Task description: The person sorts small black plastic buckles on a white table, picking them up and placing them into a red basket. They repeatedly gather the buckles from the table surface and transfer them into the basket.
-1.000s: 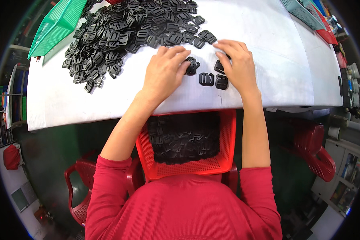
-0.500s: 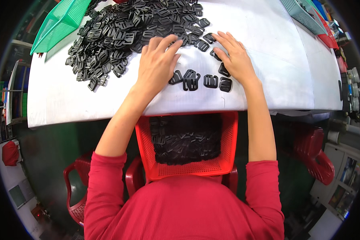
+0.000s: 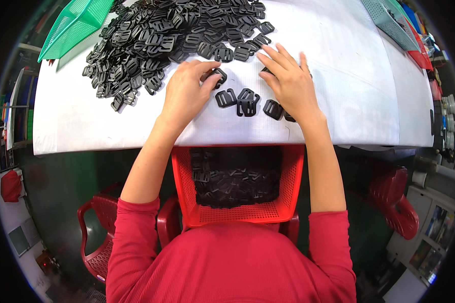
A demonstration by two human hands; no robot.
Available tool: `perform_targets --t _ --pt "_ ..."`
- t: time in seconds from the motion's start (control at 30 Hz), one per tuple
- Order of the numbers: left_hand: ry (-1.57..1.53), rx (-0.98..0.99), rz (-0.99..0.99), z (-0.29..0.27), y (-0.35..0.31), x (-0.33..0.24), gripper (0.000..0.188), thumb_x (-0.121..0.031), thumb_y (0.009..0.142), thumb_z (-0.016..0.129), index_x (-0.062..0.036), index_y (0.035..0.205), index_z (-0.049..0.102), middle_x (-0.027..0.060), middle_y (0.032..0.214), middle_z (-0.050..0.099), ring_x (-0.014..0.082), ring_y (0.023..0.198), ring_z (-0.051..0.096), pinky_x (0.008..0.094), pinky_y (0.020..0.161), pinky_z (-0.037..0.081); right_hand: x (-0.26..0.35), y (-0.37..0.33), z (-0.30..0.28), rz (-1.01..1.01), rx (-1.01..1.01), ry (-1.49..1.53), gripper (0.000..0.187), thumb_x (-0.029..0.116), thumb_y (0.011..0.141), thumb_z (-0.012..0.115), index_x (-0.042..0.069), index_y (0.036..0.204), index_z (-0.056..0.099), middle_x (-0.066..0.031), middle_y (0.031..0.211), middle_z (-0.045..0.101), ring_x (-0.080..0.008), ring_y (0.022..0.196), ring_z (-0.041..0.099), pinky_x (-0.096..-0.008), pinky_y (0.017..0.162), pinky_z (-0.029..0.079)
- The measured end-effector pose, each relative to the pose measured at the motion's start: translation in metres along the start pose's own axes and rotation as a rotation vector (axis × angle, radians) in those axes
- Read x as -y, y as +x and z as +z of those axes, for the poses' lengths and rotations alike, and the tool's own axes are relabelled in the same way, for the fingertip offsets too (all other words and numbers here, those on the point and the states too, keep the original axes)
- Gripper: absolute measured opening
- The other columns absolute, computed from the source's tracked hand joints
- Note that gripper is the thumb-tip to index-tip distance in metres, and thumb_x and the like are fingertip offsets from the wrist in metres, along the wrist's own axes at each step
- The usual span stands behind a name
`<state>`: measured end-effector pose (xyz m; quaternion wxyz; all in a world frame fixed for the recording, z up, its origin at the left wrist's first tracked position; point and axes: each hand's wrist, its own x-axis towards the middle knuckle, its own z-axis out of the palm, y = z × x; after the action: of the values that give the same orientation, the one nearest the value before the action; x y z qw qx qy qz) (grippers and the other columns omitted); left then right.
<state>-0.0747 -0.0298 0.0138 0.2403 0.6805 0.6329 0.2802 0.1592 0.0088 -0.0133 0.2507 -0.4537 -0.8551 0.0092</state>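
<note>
A big heap of black plastic strap buckles (image 3: 151, 43) covers the far left of the white table. My left hand (image 3: 187, 93) is near the heap's front edge, its thumb and forefinger closed on one buckle (image 3: 219, 77). Between my hands lie several loose buckles: a single one (image 3: 226, 98), an overlapping pair (image 3: 246, 103) and another (image 3: 273, 109) close to my right wrist. My right hand (image 3: 291, 86) rests palm down with fingers spread, partly covering more buckles. What lies beneath its palm is hidden.
A red perforated basket (image 3: 237, 217) holding many buckles sits at my lap, below the table edge. Green baskets (image 3: 78, 30) stand at the far left, a pale teal basket (image 3: 387, 22) at the far right. Dark red chairs (image 3: 392, 202) are on both sides.
My left hand has come back nearer me, off the heap, and has a buckle between its fingers. My right hand has moved slightly nearer, over the buckles at the right.
</note>
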Motion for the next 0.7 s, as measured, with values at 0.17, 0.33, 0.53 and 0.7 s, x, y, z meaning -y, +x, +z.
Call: perform_targets --t 0.17,0.33,0.53,0.7 --pt "0.180 -0.178 0.288 0.015 -0.017 -0.007 0.044 -0.015 0.080 0.076 -0.0068 0.121 0.065 0.0133 0.120 0.061 0.0330 0.109 0.056 0.0391 0.095 0.045 -0.005 0.043 0.021 -0.216 -0.055 -0.055 0.024 0.022 0.089 0.067 0.018 0.112 0.071 0.0035 0.120 0.069 -0.0179 0.127 0.054 -0.0562 0.114 0.029" --pt "0.126 -0.159 0.298 0.010 -0.031 0.000 0.043 -0.016 0.080 0.076 -0.0075 0.121 0.066 0.0117 0.120 0.061 0.0321 0.108 0.055 0.0404 0.095 0.045 0.010 0.033 0.010 -0.104 -0.042 0.067 0.017 0.018 0.089 0.067 0.015 0.104 0.074 0.0005 0.103 0.072 -0.0201 0.106 0.063 -0.0505 0.110 0.035" --pt "0.381 -0.280 0.405 0.010 0.007 0.009 0.036 -0.014 0.085 0.069 -0.0082 0.121 0.066 0.0068 0.122 0.060 0.0285 0.107 0.053 0.0403 0.091 0.045 -0.001 0.035 -0.013 0.035 -0.015 0.212 0.018 0.016 0.086 0.068 0.013 0.104 0.074 -0.0023 0.103 0.072 -0.0246 0.101 0.063 -0.0394 0.089 0.048" --pt "0.434 -0.194 0.377 0.022 0.017 0.001 0.028 -0.011 0.088 0.064 -0.0084 0.116 0.070 0.0022 0.123 0.060 0.0274 0.105 0.052 0.0397 0.091 0.045 -0.039 0.054 0.016 -0.040 -0.107 -0.009 0.022 0.018 0.087 0.068 0.015 0.108 0.073 0.0015 0.111 0.071 -0.0196 0.110 0.061 -0.0430 0.099 0.044"
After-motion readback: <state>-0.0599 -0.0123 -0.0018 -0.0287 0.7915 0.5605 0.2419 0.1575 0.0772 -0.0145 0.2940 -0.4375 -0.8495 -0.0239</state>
